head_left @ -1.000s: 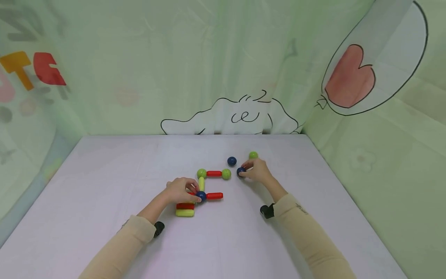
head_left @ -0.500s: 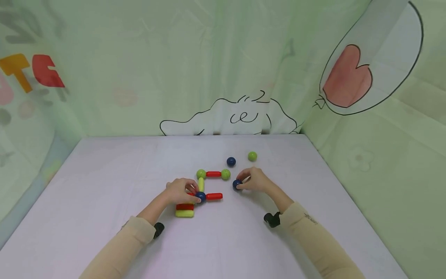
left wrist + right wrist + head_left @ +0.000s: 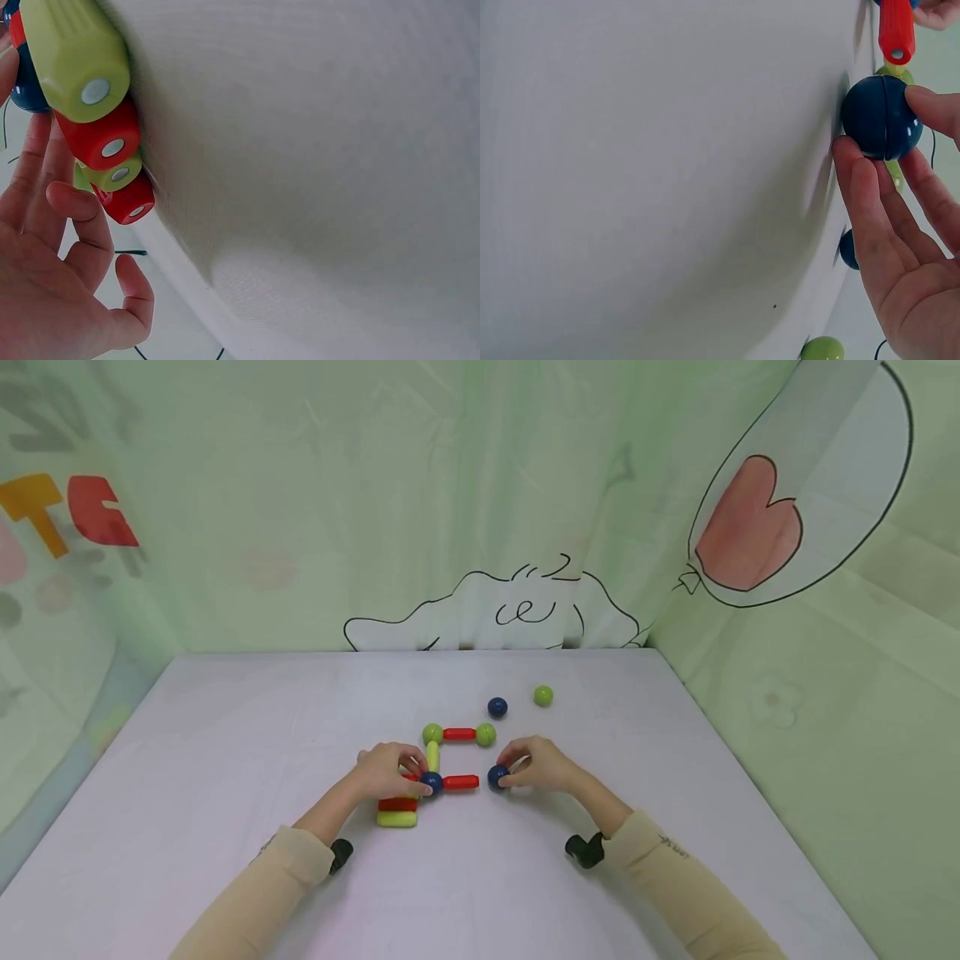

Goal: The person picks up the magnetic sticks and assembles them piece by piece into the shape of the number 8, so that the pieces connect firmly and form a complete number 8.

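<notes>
My left hand pinches a blue ball that joins a yellow-green rod and a red rod pointing right. In the right wrist view, my right hand holds another blue ball between thumb and fingers, just off the red rod's free end, with a small gap between them. Farther back, the yellow-green rod meets a green ball, from which a second red rod runs to another green ball.
Beside my left hand lie several loose red and yellow-green rods in a row, partly hidden by it. A loose blue ball and a green ball sit farther back on the white table. A printed curtain stands behind.
My right hand has brought its blue ball toward me and slightly left, to near the red rod's end. The left hand has kept its hold in place.
</notes>
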Motion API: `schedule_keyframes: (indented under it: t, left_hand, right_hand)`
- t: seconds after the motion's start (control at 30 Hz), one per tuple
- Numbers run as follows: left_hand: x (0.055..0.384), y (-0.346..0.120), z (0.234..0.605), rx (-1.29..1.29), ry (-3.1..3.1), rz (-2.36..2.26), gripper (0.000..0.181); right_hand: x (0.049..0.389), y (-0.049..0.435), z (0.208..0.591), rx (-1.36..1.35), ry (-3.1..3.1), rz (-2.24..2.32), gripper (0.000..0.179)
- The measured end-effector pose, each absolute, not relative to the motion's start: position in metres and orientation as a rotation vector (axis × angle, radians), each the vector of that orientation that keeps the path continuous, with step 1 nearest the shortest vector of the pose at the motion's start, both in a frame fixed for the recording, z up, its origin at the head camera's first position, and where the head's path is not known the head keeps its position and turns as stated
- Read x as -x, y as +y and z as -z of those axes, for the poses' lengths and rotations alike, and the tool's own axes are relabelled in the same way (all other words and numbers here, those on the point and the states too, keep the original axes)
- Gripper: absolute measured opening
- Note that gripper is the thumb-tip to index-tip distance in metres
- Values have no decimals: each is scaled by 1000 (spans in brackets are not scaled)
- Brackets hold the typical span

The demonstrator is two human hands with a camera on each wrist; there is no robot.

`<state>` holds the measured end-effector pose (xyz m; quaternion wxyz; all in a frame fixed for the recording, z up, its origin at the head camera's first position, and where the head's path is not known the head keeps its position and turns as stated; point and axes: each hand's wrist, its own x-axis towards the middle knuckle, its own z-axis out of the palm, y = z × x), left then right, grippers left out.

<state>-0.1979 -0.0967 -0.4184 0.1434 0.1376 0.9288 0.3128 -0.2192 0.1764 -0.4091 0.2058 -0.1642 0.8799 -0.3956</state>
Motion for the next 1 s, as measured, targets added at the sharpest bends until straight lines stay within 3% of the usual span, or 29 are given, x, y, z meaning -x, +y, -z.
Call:
schedule_keyframes:
  t: [1.0]
  left_hand:
    - [197,-95,416,-396,2682,-918,22]
  right_hand:
    - [211,171,414,593,2428,1159,24]
